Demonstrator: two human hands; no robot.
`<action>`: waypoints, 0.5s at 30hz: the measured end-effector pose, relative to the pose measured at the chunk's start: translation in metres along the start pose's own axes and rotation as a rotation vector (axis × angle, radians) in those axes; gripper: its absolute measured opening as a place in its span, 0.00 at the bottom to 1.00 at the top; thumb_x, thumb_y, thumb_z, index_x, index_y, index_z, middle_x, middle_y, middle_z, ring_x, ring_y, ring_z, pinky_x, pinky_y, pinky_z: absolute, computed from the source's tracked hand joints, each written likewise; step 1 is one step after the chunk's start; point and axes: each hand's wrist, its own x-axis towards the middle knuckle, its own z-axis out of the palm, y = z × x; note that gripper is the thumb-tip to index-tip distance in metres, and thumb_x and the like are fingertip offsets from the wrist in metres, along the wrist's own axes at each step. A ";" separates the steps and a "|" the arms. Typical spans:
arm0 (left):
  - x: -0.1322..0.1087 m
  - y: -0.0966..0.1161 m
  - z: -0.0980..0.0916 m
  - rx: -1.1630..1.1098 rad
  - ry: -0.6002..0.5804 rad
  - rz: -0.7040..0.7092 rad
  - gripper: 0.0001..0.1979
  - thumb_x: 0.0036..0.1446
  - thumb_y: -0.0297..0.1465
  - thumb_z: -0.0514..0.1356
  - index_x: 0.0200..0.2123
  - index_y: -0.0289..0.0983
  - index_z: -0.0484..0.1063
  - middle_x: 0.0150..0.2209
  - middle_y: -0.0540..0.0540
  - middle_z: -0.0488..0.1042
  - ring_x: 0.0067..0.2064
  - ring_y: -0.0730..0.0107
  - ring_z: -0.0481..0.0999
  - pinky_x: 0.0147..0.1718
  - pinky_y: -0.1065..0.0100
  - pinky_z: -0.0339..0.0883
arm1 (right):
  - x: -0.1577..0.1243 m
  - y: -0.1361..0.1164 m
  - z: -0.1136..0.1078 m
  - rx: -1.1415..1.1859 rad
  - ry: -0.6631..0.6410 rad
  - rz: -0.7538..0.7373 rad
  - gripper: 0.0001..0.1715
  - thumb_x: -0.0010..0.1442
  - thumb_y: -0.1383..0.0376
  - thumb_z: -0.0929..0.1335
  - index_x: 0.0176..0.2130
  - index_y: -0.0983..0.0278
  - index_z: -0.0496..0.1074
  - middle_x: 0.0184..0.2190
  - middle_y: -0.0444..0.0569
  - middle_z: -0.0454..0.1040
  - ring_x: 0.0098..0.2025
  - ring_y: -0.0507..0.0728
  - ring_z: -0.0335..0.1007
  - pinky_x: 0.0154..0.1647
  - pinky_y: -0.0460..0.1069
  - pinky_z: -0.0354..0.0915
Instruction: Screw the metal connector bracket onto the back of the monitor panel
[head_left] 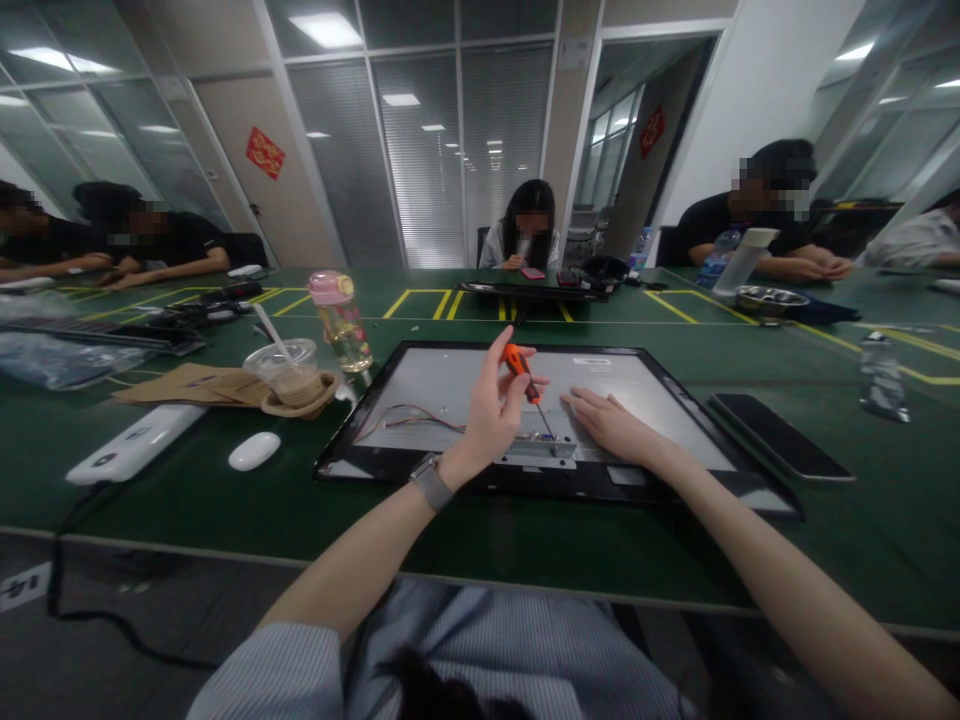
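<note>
Table [750,565], green and wide, bears all the things here. On it lies the panel [450,372], black at the edges, flat, with its gray side up. It should be kept still for good work. A phone [780,436] lies near the panel's right edge, out of the way.

The right hand [611,425] rests flat on the panel, a bit right of the middle, fingers loose, with nothing in it. That helps hold things steady, but a hard push might bend thin parts.

The left hand [489,402] is over the middle of the panel, thumb and fingers closed on a screwdriver [524,376], the pointing finger sticking up beside the orange handle.

A metal strip [536,452] sits on the panel by its near edge. Thin wires [426,414] lie on the panel's left part, and the tool should keep off them.

The screwdriver leans, with its handle toward the panel's left side. Standing it up straighter would likely help, with a soft, even push and slow turns. Its tip comes down at the strip; whether it sits in a screw, one cannot tell.
</note>
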 end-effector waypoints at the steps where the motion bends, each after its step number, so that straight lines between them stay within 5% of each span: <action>1: 0.001 0.001 -0.002 0.026 0.030 0.008 0.26 0.77 0.34 0.53 0.74 0.47 0.51 0.55 0.39 0.74 0.35 0.74 0.82 0.39 0.68 0.82 | 0.000 0.000 0.000 0.000 -0.001 -0.003 0.32 0.77 0.60 0.52 0.74 0.58 0.61 0.73 0.62 0.63 0.74 0.69 0.62 0.70 0.72 0.61; 7: 0.003 0.002 -0.011 0.385 0.066 0.223 0.19 0.72 0.43 0.61 0.59 0.40 0.72 0.45 0.46 0.75 0.31 0.80 0.76 0.28 0.79 0.75 | 0.000 0.000 -0.001 -0.018 0.022 -0.066 0.33 0.76 0.62 0.53 0.74 0.61 0.61 0.72 0.65 0.65 0.71 0.69 0.65 0.67 0.72 0.65; 15: 0.001 -0.002 -0.009 0.479 0.114 0.222 0.19 0.72 0.45 0.61 0.56 0.39 0.74 0.43 0.48 0.75 0.28 0.82 0.73 0.25 0.80 0.72 | 0.000 -0.001 -0.001 -0.006 0.016 -0.046 0.33 0.77 0.62 0.52 0.73 0.62 0.62 0.72 0.66 0.64 0.72 0.69 0.65 0.68 0.71 0.64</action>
